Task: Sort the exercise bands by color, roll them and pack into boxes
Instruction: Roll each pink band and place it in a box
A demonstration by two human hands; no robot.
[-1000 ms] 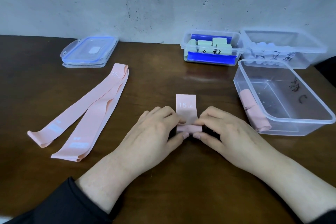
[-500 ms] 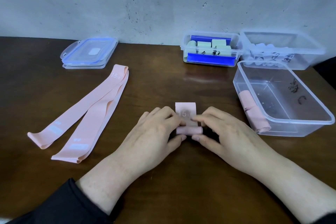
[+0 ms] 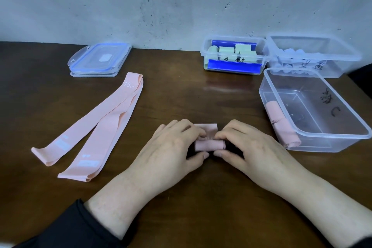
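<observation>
While my left hand (image 3: 171,147) and right hand (image 3: 244,147) pinch the pink band roll (image 3: 209,145) tight on the table (image 3: 181,96) near me, loosening my fingers could make it spring open.

Flat bands (image 3: 96,125), left: pale pink, white print. Rolled band (image 3: 209,145), centre: pale pink. Lids (image 3: 98,59), upper left: clear, blue-trimmed. Table (image 3: 181,96): dark brown.
</observation>
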